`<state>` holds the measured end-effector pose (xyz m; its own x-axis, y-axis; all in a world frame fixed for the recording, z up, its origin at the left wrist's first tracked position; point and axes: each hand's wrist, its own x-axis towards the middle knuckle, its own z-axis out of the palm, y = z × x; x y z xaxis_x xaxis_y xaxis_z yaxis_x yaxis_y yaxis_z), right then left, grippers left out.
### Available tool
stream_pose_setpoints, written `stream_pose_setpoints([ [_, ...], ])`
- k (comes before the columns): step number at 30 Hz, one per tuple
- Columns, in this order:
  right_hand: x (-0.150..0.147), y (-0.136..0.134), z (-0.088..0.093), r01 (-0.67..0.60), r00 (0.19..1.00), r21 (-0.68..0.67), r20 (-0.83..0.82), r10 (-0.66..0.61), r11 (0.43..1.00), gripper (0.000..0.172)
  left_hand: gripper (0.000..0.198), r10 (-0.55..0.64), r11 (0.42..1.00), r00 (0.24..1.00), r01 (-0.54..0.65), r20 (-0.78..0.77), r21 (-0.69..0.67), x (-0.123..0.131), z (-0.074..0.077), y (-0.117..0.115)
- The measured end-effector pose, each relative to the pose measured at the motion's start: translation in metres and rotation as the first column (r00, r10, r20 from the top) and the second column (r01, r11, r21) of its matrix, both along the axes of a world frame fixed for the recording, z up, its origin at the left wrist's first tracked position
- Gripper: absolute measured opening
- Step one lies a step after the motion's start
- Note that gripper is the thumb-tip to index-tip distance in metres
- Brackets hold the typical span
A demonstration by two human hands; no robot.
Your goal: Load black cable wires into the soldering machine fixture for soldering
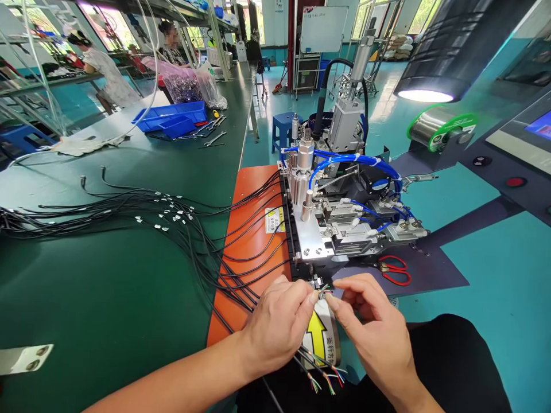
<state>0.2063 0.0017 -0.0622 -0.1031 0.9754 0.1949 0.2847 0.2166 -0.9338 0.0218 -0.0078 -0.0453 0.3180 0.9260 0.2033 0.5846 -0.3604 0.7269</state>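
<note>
My left hand (286, 315) is closed, thumb and forefinger pinching the end of a black cable where thin coloured wires (326, 288) stick out. Close on its right, my right hand (372, 321) has thumb and forefinger drawn together at the same wire ends; its grip is partly hidden. Both hands are in front of the metal machine (305, 212), above a white plate with a yellow arrow (317, 338). Below my left hand hang several stripped cable ends (329, 378) with fanned-out coloured wires. Other black cables (253, 255) run across the orange plate (241, 229) into the machine's edge.
A bundle of black cables (94, 212) lies on the green table (107, 310). Red-handled scissors (395, 269) rest right of the machine. A solder spool (439, 129), lamp (447, 57) and control panel (516, 166) stand at right. Blue bins (172, 117) and wrenches (215, 137) lie farther back.
</note>
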Motion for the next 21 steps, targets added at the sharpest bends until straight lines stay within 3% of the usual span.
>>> stream_pose_setpoints([
  [3, 0.003, 0.002, 0.000, -0.065, 0.994, -0.173, -0.095, 0.049, 0.983, 0.016, 0.027, 0.005, 1.000, 1.000, -0.005, -0.002, 0.009, 0.000, 0.000, 0.000],
  [7, 0.005, 0.005, 0.004, -0.161, 0.980, -0.265, -0.161, 0.122, 0.951, 0.018, 0.026, 0.001, 1.000, 1.000, -0.001, -0.012, 0.006, 0.000, 0.001, 0.001],
  [21, 0.007, 0.012, 0.013, -0.260, 0.958, -0.311, -0.202, 0.204, 0.914, 0.017, 0.027, -0.021, 1.000, 1.000, 0.021, -0.001, 0.009, -0.001, 0.000, 0.001],
])
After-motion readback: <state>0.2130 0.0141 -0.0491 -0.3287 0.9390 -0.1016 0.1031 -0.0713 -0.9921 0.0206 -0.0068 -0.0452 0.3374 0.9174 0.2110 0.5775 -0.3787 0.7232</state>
